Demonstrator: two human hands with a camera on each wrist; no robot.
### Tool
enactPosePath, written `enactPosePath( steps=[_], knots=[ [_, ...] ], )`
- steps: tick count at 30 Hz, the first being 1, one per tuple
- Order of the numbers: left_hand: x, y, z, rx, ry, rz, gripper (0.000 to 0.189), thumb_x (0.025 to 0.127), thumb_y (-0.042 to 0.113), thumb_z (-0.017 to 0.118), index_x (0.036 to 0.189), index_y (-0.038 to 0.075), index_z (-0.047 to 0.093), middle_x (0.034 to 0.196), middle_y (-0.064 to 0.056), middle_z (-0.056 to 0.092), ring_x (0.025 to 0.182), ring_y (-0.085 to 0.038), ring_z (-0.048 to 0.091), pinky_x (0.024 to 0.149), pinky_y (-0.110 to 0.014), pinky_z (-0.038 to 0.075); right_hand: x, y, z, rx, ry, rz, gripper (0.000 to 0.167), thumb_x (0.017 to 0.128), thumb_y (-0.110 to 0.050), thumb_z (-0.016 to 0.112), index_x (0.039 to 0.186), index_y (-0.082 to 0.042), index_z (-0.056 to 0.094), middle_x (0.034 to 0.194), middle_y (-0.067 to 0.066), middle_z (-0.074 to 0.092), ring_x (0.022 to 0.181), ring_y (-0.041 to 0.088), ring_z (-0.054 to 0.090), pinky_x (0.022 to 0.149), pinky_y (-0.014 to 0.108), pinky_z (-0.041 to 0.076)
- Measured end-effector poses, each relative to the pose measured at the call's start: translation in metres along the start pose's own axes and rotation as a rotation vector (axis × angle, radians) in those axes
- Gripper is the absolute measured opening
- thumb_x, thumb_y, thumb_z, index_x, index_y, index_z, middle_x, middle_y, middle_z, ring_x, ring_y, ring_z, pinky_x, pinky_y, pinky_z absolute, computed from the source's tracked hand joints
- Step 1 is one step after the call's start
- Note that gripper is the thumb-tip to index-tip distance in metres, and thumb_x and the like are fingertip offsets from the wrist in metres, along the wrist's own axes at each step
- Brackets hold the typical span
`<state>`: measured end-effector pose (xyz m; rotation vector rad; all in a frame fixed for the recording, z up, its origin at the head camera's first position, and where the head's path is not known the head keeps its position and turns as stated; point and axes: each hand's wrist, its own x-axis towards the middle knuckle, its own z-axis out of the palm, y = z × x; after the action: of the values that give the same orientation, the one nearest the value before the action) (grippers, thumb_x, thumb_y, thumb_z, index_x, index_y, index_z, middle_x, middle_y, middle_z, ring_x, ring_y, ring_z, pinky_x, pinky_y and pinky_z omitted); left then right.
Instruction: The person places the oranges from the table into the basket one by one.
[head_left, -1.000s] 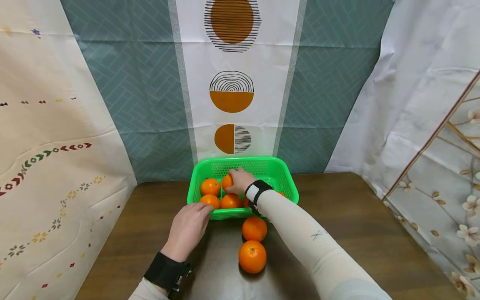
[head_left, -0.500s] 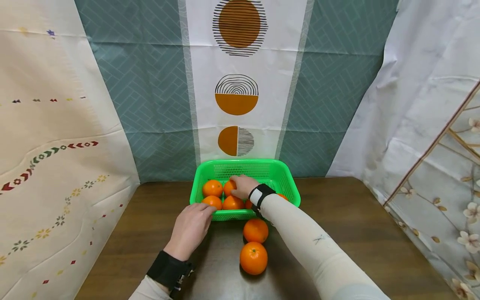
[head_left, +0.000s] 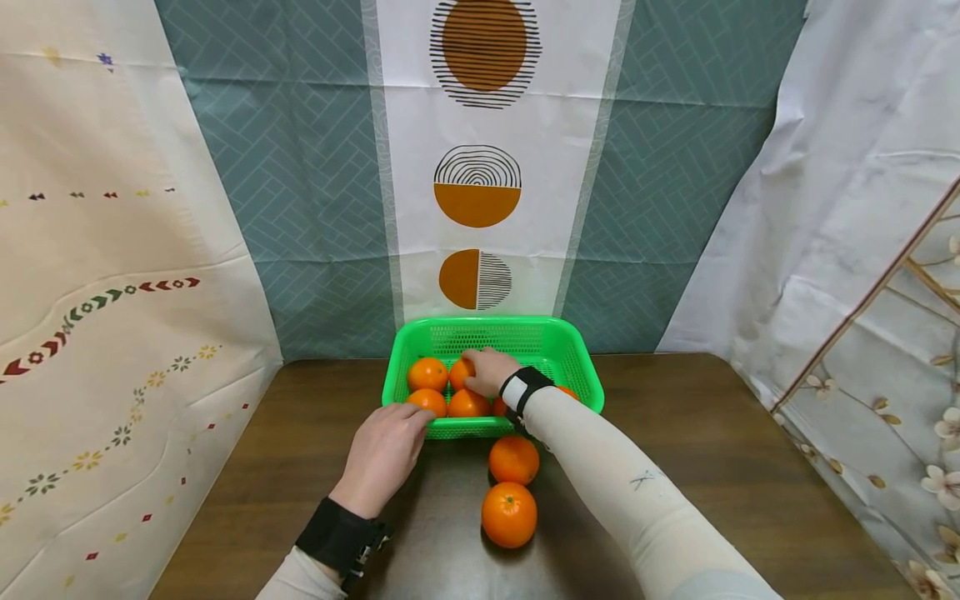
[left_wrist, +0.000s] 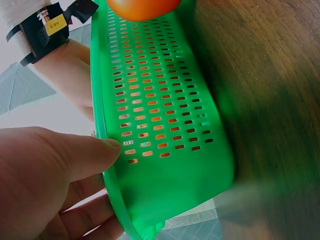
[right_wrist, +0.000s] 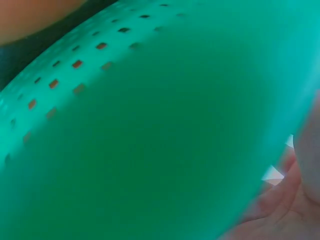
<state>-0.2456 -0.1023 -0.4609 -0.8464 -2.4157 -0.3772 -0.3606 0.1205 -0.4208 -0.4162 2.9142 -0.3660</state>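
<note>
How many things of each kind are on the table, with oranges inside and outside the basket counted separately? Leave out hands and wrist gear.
Green basket: 1
Visible oranges in the basket: 6
Oranges outside the basket: 2
Total visible: 9; the right hand and wrist may hide more.

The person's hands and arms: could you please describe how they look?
The left hand and right hand wear no gloves. The left wristband is black; the right wristband is black with a white patch and, in the left wrist view, a yellow label. The left sleeve and right sleeve are off-white, the right one bearing a dark scribble.
</note>
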Motion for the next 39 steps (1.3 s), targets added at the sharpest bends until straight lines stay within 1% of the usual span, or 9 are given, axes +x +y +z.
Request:
enactPosePath(
  steps=[7,11,17,24,32,39],
  knots=[
    [0.0001,-0.0002,0.0,0.004,-0.008,-0.005,0.025,0.09,0.005,0.092,0.111,0.012,0.081,0.103,-0.003,0.077,0.095,-0.027,0.072,0.093,-0.045,0.062,0.002,0.0008,0.0016,0.003,0.006,-0.002,0.057,0.112,-0.028,0.067,0.165,-0.014,0.051,0.149,0.021,0.061,0.119,0.034,0.065,0.107,0.046,0.055],
    [0.0004,0.0002,0.0001,0.013,0.002,0.005,0.024,0.09,0.004,0.092,0.109,0.012,0.081,0.102,-0.003,0.076,0.095,-0.027,0.072,0.092,-0.045,0.062,0.0006,0.0007,0.0013,0.006,0.003,0.0,0.057,0.112,-0.028,0.067,0.165,-0.014,0.051,0.149,0.02,0.061,0.121,0.034,0.065,0.108,0.046,0.055],
    [0.0009,0.0005,-0.0003,0.015,0.0,0.005,0.024,0.09,0.003,0.091,0.11,0.012,0.081,0.103,-0.002,0.076,0.095,-0.027,0.072,0.092,-0.045,0.062,-0.0016,-0.0005,-0.0007,-0.001,0.009,-0.004,0.054,0.112,-0.028,0.067,0.162,-0.013,0.054,0.146,0.02,0.063,0.119,0.033,0.065,0.107,0.046,0.055],
    [0.0006,0.0009,-0.0012,0.009,-0.008,-0.006,0.023,0.09,0.004,0.091,0.11,0.012,0.081,0.103,-0.003,0.076,0.095,-0.027,0.072,0.092,-0.045,0.062,-0.003,-0.0034,-0.0024,-0.011,0.0,0.001,0.056,0.113,-0.028,0.065,0.165,-0.013,0.051,0.15,0.021,0.061,0.123,0.033,0.065,0.109,0.045,0.055],
    [0.0002,0.0004,-0.0007,0.018,0.015,0.011,0.023,0.089,0.003,0.092,0.108,0.01,0.081,0.102,-0.004,0.077,0.096,-0.027,0.073,0.093,-0.045,0.062,-0.0016,-0.0033,-0.0009,-0.005,0.002,0.006,0.055,0.113,-0.028,0.066,0.164,-0.014,0.052,0.147,0.02,0.062,0.118,0.033,0.066,0.106,0.045,0.056],
    [-0.0001,0.0005,-0.0007,0.015,0.018,0.012,0.023,0.089,0.003,0.091,0.108,0.009,0.081,0.103,-0.004,0.077,0.097,-0.028,0.073,0.093,-0.046,0.062,-0.0012,-0.0034,0.0003,-0.007,0.005,0.005,0.055,0.113,-0.028,0.066,0.164,-0.014,0.052,0.144,0.02,0.063,0.117,0.033,0.066,0.106,0.045,0.056]
  ],
)
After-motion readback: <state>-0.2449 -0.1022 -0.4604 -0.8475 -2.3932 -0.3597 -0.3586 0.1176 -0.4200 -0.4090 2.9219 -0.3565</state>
